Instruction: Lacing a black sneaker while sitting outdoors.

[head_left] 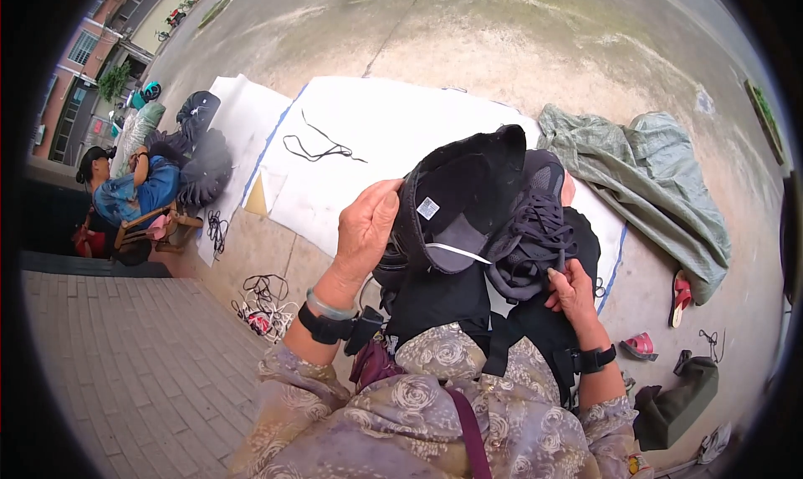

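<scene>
My left hand (366, 228) grips the left rim of a black shoe-like piece (456, 190), thumb on its edge. Its hollow inside faces up, showing a small white label and a narrow white strip across the lower edge. Against its right side lies a dark grey sneaker (535, 220) with criss-crossed dark laces. At the sneaker's lower right, my right hand (573, 291) has thumb and forefinger pinched together on a dark shoelace (550, 271). Both pieces are above my black-covered lap. Whether they are joined is hidden.
A white sheet (360, 111) lies ahead, with a loose black lace (322, 151) on it. Right of it spreads a grey-green tarp (661, 186); red sandals (682, 293) are nearby. Tangled laces (266, 307) lie left. Another person (138, 182) sits beside dark shoes (205, 165).
</scene>
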`<state>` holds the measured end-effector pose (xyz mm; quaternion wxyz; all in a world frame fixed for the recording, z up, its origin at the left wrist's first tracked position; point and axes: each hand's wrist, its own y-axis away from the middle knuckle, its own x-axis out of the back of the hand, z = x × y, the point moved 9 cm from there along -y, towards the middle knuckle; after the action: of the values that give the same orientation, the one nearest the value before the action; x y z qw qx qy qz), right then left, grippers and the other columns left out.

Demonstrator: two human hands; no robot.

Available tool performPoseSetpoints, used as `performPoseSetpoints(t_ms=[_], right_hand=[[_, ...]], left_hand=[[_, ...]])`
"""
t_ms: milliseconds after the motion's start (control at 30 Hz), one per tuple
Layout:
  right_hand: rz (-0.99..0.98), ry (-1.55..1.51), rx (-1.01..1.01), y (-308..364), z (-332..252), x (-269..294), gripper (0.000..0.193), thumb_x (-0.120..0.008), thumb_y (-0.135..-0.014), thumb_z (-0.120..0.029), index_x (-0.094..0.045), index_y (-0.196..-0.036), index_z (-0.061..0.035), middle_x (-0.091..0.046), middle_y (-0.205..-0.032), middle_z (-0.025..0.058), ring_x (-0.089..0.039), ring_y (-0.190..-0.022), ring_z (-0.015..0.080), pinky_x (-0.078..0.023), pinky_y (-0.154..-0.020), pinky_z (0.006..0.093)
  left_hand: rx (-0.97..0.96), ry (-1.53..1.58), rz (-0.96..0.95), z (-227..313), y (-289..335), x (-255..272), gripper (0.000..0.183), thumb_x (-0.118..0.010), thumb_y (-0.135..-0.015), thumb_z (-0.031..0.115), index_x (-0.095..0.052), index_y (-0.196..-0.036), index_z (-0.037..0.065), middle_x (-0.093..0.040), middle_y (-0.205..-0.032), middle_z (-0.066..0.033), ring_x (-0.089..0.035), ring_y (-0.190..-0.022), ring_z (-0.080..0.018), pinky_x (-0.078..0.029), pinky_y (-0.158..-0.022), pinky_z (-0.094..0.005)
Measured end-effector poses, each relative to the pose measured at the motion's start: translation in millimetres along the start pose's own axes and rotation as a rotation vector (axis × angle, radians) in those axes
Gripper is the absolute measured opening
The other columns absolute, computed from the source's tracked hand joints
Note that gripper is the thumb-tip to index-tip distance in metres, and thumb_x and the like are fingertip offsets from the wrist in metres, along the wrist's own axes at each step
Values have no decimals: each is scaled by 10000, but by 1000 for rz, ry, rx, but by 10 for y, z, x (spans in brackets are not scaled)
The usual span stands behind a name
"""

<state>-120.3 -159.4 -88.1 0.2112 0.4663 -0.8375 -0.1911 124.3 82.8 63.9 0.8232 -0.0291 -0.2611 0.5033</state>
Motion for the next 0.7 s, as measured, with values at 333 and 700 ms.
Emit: performPoseSetpoints(t_ms=[333, 700], right_hand=[[-81, 23, 4, -41, -46, -64, 284, -605, -839, -267, -456, -867, -27, -525, -657, 40, -536, -439, 107, -400, -362, 212], [-109, -85, 73, 21, 167, -29, 211, -559, -883, -212, -536, -965, -19, -577, -775, 19, -545, -588, 97, -432, -490, 219]], left_hand=[[43, 273, -595, 247, 788, -757, 248, -660, -774, 78, -550, -980, -6, -603, -861, -84, -586, -764, -182, -464, -716, -282], [-642, -304, -1132, 704, 1329, -1946, 240, -620, -722, 101, -488, -905, 18, -547, -794, -129, -597, -681, -298, -474, -559, -381]])
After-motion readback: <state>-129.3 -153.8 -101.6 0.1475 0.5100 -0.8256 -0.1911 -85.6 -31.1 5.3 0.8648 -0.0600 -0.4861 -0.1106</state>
